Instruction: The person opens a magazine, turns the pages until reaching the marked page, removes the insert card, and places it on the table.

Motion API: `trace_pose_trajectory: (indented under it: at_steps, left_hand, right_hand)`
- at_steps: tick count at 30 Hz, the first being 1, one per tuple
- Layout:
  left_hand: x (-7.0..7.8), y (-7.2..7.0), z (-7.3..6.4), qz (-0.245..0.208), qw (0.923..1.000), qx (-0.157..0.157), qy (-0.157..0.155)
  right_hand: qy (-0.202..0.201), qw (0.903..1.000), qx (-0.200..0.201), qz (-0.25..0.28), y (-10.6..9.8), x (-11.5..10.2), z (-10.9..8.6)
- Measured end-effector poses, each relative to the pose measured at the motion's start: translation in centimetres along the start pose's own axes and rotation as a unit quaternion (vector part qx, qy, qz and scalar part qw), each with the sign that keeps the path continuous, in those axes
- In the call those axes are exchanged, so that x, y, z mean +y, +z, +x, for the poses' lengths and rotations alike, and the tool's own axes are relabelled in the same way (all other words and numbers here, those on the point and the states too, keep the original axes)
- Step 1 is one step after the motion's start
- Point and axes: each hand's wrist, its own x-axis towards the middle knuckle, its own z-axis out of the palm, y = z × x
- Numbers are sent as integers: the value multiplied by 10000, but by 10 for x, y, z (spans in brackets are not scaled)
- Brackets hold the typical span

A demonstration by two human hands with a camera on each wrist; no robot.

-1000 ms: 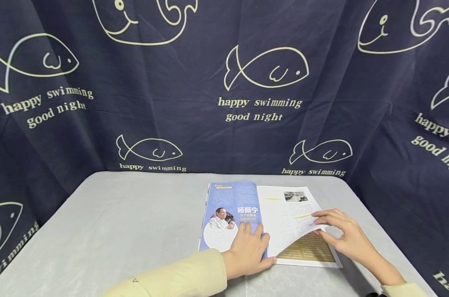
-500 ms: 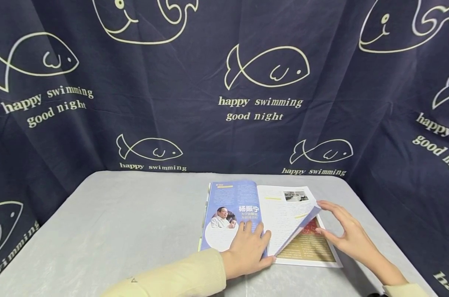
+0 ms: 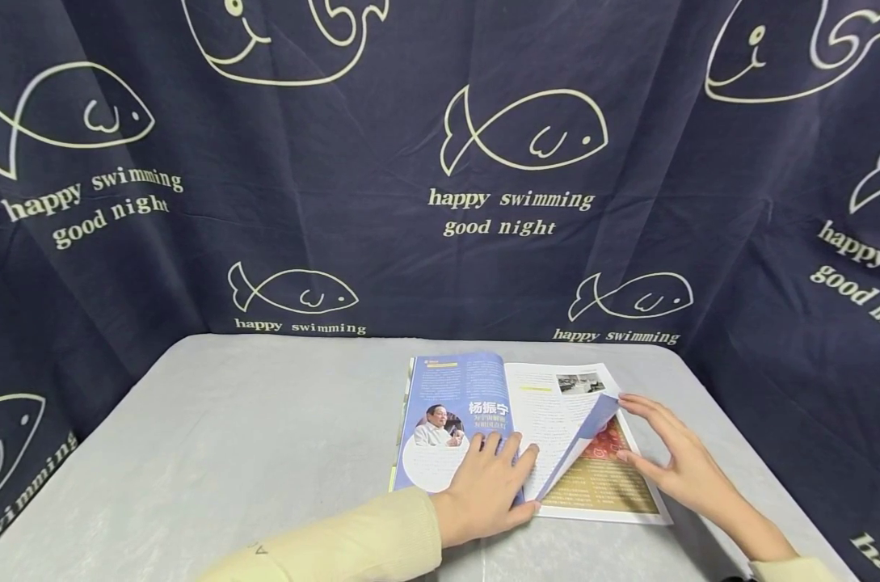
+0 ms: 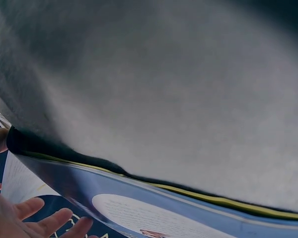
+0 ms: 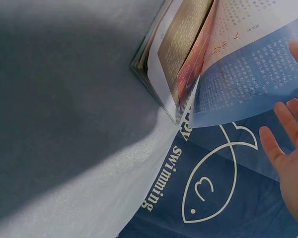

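Note:
An open magazine [image 3: 440,380] lies on the table, with a blue left page and a white right page. My left hand [image 3: 486,489] rests on the blue page by the spine, fingers spread. In the left wrist view, fingers of that hand [image 4: 44,220] show over the magazine's edge. A white page with a blue back [image 3: 595,418] is lifted and curls to the left, uncovering a red and gold page [image 3: 603,489]. At its raised corner are the extended fingertips of my right hand [image 3: 690,469], thumb held apart. The right wrist view shows those fingers [image 5: 287,121] loosely spread beside the blue side.
The grey-covered table [image 3: 265,436] extends left of the magazine. A dark blue curtain [image 3: 381,162] with fish drawings and lettering hangs behind and along both sides. The table's right edge runs close past the right forearm.
The right page's lower corner has been raised and folded leftward, baring its blue back and more of the red and gold page. The right hand moved slightly upward; the left stays nearly still.

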Motion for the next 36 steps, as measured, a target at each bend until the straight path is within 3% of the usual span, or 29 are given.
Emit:
trace_pose_trajectory:
  at_steps: [11, 21, 36]
  left_hand:
    - [-1, 1, 0, 33, 9997, 237, -82]
    - [-2, 3, 2, -68, 9968, 796, -71]
    - [-4, 2, 0, -50, 9977, 667, 70]
  right_hand:
    - [182, 9997, -135, -30, -1, 2, -2]
    - [190, 9991, -375, -95, 3, 4, -5]
    - [-228, 9989, -360, -213, 9, 4, -5]
